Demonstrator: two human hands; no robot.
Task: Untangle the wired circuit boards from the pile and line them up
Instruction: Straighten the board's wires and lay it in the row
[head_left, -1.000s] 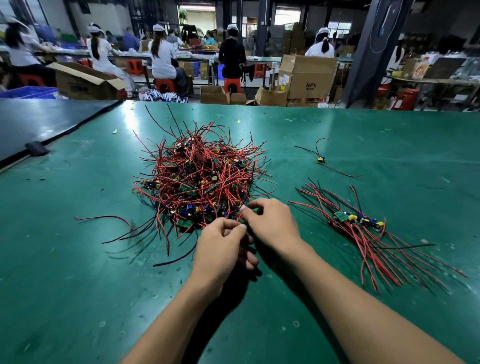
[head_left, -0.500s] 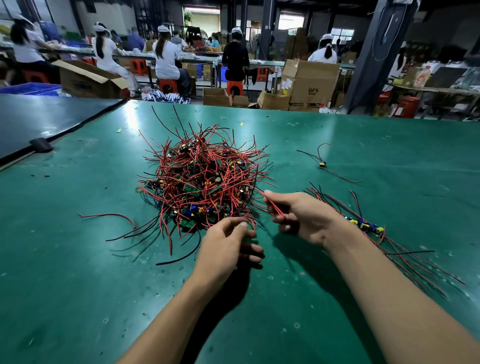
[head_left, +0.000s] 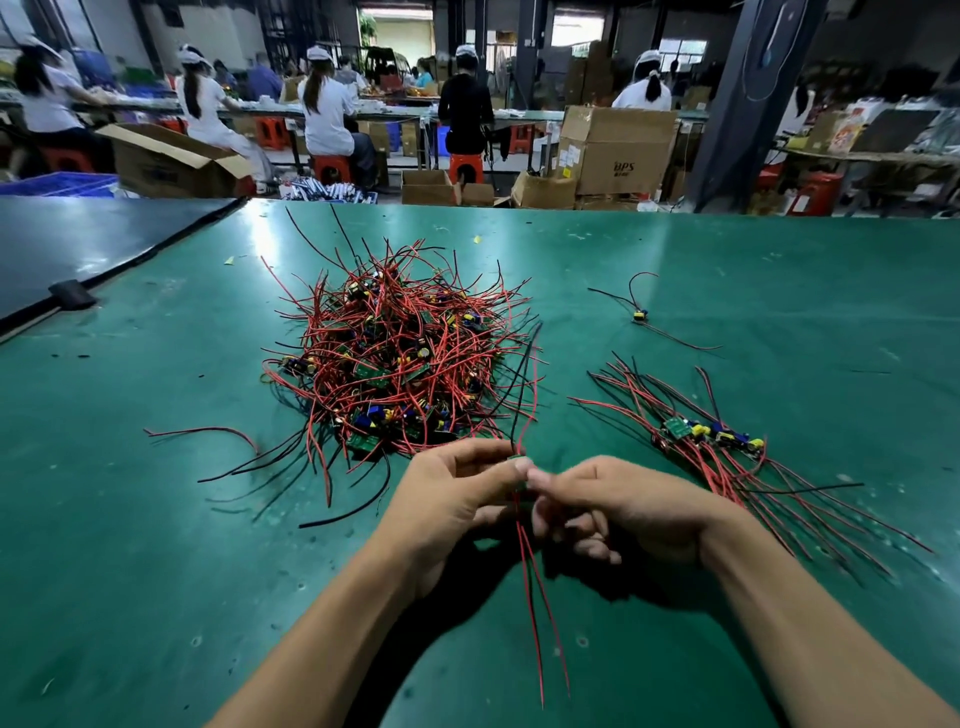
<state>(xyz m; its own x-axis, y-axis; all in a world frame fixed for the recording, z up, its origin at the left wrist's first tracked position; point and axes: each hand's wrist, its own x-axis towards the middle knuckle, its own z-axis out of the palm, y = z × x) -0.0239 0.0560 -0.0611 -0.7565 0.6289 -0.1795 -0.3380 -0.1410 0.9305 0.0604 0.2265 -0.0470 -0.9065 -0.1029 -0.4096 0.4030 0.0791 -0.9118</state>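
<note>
– Circuit board (head_left: 518, 459) status?
– One wired circuit board is out of the pile (head_left: 400, 364), held just above the bench (head_left: 156, 519) in front of it. Left grip (head_left: 452, 499) pinches it with thumb and fingertips. Right grip (head_left: 628, 504) pinches the same spot from the other side, spare fingers curled under. Its red wires (head_left: 535, 597) hang down toward me, and a black and a red lead run up toward the pile.
– Clear of the tangle?
– Can't tell. The upper leads cross the pile's edge and may be snagged.
– Done so far?
– A short row (head_left: 711, 434) lies right of the grips: a handful of boards side by side, wires fanned both ways. Can't count them. One small yellow part (head_left: 639, 315) with wires lies apart, further back.
– Left?
– Most of it. The pile is big and dense. My read: early in the job, and the held one should go to the row.
</note>
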